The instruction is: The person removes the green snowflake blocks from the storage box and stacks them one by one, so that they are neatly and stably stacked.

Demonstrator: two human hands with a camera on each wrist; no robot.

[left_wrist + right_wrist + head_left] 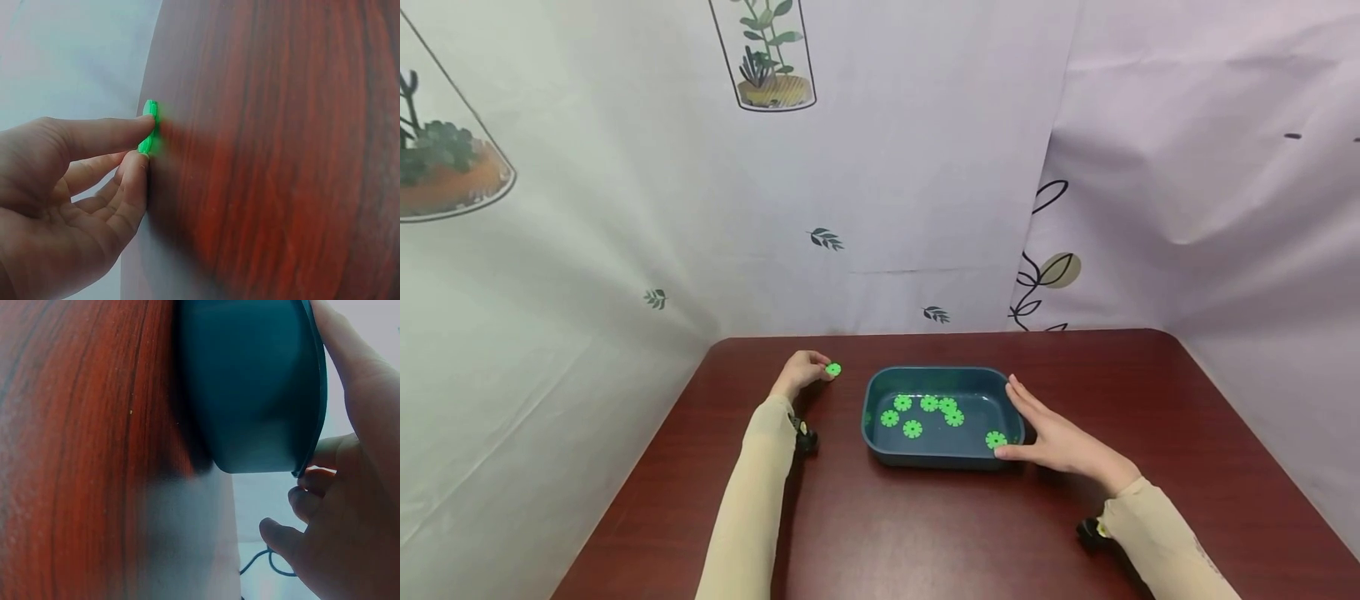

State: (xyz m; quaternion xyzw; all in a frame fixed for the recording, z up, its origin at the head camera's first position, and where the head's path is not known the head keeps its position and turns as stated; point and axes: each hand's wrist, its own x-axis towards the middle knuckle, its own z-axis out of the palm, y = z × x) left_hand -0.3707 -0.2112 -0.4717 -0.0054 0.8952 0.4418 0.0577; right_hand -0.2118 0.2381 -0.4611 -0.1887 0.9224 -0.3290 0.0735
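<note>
Between thumb and fingers my left hand pinches a green notched disc, near the back left of the table. The left wrist view shows that disc edge-on, just at the fingertips. A dark blue rectangular dish stands in the middle, with several more green notched discs lying flat on its bottom. My right hand holds the dish's right end, thumb at the front corner and fingers at the far rim. Seen from the right wrist, fingertips reach over the rim of the dish.
The dark red wood-grain table has rounded far corners. Pale fabric walls printed with plants enclose its back and sides. A dark cord shows beyond the table edge in the right wrist view.
</note>
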